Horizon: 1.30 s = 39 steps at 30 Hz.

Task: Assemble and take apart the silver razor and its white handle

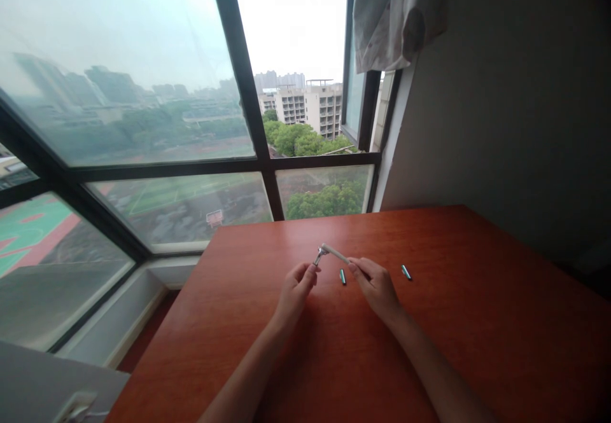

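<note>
My left hand (pixel 296 288) is closed around a silver razor handle (pixel 319 255), its forked metal head pointing up and away. In my right hand (pixel 375 286) is a slim pale stick (pixel 338 254), perhaps a small brush; its exact kind is too small to make out. The stick's far end touches or overlaps the razor's head; which of the two I cannot tell. Between my hands, a razor cartridge (pixel 342 277) with a green strip lies on the table. A second razor cartridge (pixel 406 272) rests to the right of my right hand.
The reddish-brown wooden table (pixel 477 321) stretches under both arms and reaches a window with a dark frame (pixel 167 170). One pane stands open at the upper right, beside a pale curtain (pixel 396 19). A grey wall (pixel 496 111) borders the table's right side.
</note>
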Tool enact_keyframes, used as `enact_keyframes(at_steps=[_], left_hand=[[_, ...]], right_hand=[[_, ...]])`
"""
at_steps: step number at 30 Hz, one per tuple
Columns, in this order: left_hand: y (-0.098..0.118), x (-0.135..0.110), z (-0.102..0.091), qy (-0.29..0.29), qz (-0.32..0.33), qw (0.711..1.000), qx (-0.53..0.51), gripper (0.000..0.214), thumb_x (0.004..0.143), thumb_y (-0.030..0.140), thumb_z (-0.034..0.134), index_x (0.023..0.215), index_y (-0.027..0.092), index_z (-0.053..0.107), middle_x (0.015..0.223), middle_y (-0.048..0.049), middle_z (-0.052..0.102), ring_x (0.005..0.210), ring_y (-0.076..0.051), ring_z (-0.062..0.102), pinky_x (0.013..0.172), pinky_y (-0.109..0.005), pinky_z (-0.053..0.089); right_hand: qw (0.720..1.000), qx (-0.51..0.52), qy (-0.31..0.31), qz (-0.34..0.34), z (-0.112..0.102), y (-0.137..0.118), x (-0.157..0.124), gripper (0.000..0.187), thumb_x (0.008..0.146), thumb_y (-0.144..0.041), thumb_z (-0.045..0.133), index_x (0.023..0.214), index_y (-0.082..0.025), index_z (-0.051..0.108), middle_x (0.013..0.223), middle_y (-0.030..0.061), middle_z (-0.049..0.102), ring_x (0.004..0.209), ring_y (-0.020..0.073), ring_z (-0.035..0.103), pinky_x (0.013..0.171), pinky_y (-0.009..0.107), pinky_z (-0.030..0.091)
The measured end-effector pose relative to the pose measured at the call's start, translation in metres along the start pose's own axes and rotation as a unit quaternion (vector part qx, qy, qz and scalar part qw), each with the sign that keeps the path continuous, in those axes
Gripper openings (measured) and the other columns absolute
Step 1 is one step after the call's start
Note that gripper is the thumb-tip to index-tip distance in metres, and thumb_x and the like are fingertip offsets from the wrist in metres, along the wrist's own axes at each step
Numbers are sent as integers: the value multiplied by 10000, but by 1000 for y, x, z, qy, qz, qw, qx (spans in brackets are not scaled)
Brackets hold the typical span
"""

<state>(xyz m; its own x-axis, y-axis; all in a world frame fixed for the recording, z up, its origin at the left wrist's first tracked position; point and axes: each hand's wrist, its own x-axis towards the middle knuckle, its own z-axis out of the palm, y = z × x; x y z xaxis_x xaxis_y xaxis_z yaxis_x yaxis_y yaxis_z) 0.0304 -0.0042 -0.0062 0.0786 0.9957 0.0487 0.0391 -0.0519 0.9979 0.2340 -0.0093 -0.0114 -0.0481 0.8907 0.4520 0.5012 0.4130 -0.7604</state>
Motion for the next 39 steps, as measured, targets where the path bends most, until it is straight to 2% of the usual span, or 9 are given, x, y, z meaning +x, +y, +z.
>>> enact_keyframes(at_steps=[6, 17, 26, 34, 39], left_hand=[[2, -1, -2, -17, 19, 1000, 18, 412, 804, 546, 569, 787, 142, 646, 582, 25, 438, 533, -106, 374, 474, -212, 261], [13, -2, -3, 24, 58, 994, 90, 392, 797, 545, 557, 761, 169, 661, 625, 9, 467, 619, -160, 420, 583, -249, 326], [12, -1, -5, 3, 34, 997, 70, 446, 777, 593, 560, 713, 161, 649, 574, 33, 381, 559, -130, 349, 524, -234, 259], [4, 2, -7, 16, -12, 1000, -11, 493, 770, 633, 551, 750, 145, 620, 530, 62, 326, 475, -85, 265, 450, -216, 177], [5, 1, -4, -16, -27, 999, -24, 513, 764, 644, 548, 758, 137, 623, 523, 62, 331, 463, -77, 258, 440, -208, 167]], right_hand=[[1000, -24, -8, -12, -1, 2, 0, 379, 951, -402, 427, 997, -165, 720, 834, 82, 701, 777, 202, 640, 726, 278, 475], [1000, -3, -26, 2, -3, 2, 2, 384, 928, -416, 451, 932, -164, 740, 814, 79, 723, 739, 210, 651, 674, 281, 483], [999, 23, -35, 20, -2, -1, 1, 414, 918, -447, 456, 914, -152, 747, 693, 45, 683, 635, 183, 614, 590, 255, 453], [996, 52, -59, 35, -2, -4, 1, 416, 913, -453, 459, 867, -153, 743, 750, 52, 706, 690, 193, 628, 628, 261, 465], [997, 49, -52, 29, -3, -5, 2, 424, 919, -455, 445, 795, -158, 721, 730, 51, 697, 693, 197, 628, 635, 262, 460]])
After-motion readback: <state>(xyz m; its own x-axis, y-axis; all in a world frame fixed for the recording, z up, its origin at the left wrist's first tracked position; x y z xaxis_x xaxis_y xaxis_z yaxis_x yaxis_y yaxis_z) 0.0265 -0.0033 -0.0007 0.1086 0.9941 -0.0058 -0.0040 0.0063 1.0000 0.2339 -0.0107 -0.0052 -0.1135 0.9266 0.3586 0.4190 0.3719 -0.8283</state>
